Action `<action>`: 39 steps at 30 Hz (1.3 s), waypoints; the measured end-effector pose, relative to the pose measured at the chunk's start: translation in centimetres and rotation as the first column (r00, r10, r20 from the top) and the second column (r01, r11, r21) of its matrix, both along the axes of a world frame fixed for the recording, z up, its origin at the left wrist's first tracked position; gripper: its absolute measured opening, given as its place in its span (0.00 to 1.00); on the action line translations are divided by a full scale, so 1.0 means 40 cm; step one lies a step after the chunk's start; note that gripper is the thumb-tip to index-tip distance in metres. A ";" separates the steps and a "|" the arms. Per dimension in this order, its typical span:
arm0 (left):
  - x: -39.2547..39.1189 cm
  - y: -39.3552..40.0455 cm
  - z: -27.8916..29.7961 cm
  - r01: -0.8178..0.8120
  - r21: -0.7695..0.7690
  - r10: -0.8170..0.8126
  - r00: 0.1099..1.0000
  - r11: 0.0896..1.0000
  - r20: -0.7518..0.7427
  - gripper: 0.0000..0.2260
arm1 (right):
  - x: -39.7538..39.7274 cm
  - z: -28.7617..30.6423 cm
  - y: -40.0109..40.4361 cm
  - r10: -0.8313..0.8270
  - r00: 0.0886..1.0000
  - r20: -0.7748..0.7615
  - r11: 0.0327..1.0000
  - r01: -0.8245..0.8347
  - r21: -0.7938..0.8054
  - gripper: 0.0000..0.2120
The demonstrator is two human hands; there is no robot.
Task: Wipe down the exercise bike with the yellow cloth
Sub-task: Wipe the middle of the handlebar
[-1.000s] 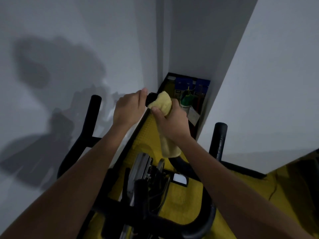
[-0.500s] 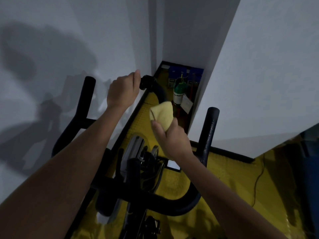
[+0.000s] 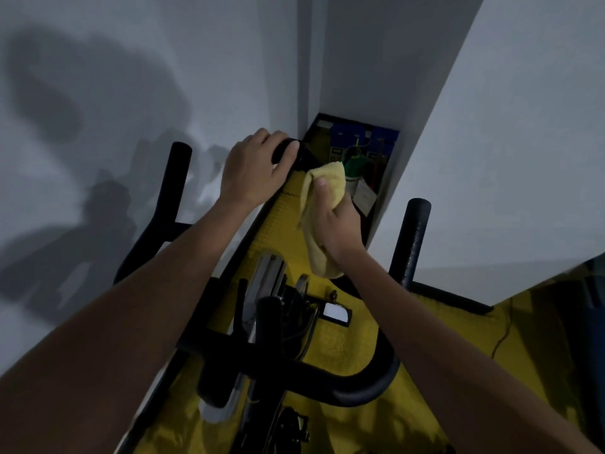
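A black exercise bike (image 3: 288,365) fills the lower middle, seen from above, with curved handlebars and two upright bar ends. My left hand (image 3: 255,168) grips the tip of the central handlebar loop. Just right of it, my right hand (image 3: 334,217) holds the yellow cloth (image 3: 322,204) wrapped round the same bar, thumb on top. The cloth's loose end hangs down below my wrist. The bar under the cloth is hidden.
White walls stand close on the left and right. A narrow gap ahead holds a green bottle (image 3: 355,167) and blue boxes (image 3: 381,139). Yellow matting (image 3: 458,339) covers the floor. Upright bar ends rise at the left (image 3: 178,165) and the right (image 3: 414,231).
My right hand has slid the cloth back up the bar toward my left hand, after moving down it half a second ago. My left hand keeps its grip on the bar tip.
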State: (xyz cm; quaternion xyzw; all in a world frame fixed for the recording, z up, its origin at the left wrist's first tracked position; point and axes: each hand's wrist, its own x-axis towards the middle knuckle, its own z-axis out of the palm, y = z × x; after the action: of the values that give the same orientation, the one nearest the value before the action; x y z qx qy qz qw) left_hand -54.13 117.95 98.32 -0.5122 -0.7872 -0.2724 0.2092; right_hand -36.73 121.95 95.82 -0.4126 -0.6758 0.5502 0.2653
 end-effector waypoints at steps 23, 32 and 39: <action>0.176 0.094 0.001 0.187 -0.211 -0.217 0.968 0.959 -0.129 0.16 | 0.292 -0.087 -0.007 0.155 0.733 0.663 0.647 -0.582 0.492 0.31; 0.162 0.095 0.004 0.070 -0.241 -0.097 0.990 0.968 -0.102 0.18 | 0.056 -0.029 -0.002 0.085 0.996 -0.009 0.983 -0.085 -0.161 0.47; 0.172 0.091 0.012 0.077 -0.272 -0.104 0.991 0.959 -0.087 0.19 | 0.075 -0.019 -0.016 0.064 0.991 0.116 0.995 -0.072 0.062 0.35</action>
State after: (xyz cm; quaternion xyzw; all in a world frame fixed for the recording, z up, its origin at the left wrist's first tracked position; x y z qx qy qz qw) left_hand -47.26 121.60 98.82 -0.5843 -0.7810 -0.1468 0.1645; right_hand -33.74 121.33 95.06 -0.4109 -0.7213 0.5119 0.2210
